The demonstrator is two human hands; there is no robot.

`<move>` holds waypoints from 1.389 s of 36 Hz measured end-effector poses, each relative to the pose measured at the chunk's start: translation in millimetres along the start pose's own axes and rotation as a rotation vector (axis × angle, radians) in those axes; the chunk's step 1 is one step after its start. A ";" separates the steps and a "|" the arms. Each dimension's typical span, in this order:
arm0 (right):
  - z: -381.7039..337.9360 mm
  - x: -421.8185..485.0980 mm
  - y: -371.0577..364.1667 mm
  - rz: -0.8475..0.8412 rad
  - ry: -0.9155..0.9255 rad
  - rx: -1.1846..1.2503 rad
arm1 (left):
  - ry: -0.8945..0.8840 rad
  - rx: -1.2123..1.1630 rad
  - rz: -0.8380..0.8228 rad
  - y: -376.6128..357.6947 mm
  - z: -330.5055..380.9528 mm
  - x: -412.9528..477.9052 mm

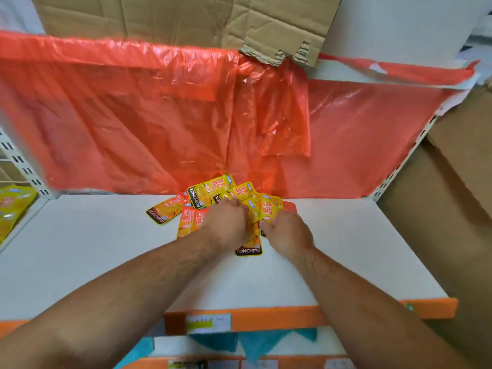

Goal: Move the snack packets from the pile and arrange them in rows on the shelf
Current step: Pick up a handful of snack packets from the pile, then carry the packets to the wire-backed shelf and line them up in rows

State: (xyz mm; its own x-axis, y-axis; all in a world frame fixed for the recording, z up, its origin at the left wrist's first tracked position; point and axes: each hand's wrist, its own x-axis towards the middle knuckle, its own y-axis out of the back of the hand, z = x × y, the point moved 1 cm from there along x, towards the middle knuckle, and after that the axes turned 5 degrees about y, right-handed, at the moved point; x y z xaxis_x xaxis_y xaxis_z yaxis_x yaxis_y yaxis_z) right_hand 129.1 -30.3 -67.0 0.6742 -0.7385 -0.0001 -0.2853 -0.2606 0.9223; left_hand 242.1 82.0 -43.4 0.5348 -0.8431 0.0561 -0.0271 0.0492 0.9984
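The shelf (359,262) ends nearest me in an orange front lip (266,319) bearing a price label (207,323). Both my forearms extend across it. My left hand (229,222) curls its fingers over the snack packets (202,195). My right hand (288,233) pinches one packet's lower edge. The packets lie piled at rear centre, with open white shelf on either side. A red plastic sheet (133,115) hangs behind, touching the pile.

The snack packets (210,194) under the left hand (226,222) and right hand (288,230) are yellow and orange, with black bands and white letters. The shelf (346,249) is white. Beyond the hands, the plastic sheet (133,115) is red-orange and the cardboard (186,20) brown.
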 end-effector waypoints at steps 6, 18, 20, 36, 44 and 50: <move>4.2 0.2 -7.8 0.060 -0.007 0.121 | 0.291 -0.127 0.002 -3.4 7.5 -18.4; 5.2 -1.2 -1.9 -0.048 -0.064 0.349 | 0.756 -0.665 -0.030 -11.6 -4.8 -31.6; 8.6 -3.2 -2.6 -0.106 -0.066 0.392 | 0.771 -0.731 -0.033 -11.3 -5.5 -32.2; 22.8 2.4 -1.9 -0.121 -0.008 0.314 | 0.863 -0.943 -0.027 -19.5 -12.5 -27.2; 22.3 5.3 -2.7 -0.171 -0.041 0.482 | 0.832 -1.166 -0.062 -28.8 -31.2 -26.1; 17.8 -0.5 4.2 -0.171 -0.057 0.694 | 0.881 -1.315 0.042 -15.4 -38.3 -44.0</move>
State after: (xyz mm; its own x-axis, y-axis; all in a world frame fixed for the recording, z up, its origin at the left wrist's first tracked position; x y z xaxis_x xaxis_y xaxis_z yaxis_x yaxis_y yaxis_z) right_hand 115.5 -42.1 -70.0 0.7170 -0.6785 -0.1598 -0.5592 -0.6968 0.4492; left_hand 251.3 138.8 -61.3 0.8677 -0.2900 -0.4038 0.4159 0.8684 0.2700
